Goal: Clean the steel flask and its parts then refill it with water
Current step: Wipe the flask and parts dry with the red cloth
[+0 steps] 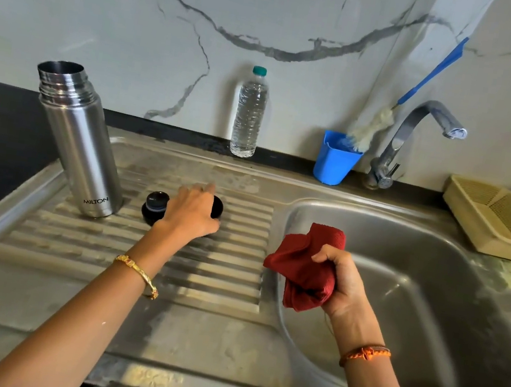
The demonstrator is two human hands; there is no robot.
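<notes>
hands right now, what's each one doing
Left hand: fingers curled over a black flask part on the drainboard, gripping it.
Right hand: closed around a bunched red cloth.

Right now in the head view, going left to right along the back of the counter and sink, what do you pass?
Steel flask → water bottle → blue cup holding the bottle brush → tap → beige basket.

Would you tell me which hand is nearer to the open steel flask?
Left. The left hand reaches just right of the steel flask; the right hand is farther right, over the basin edge.
</notes>
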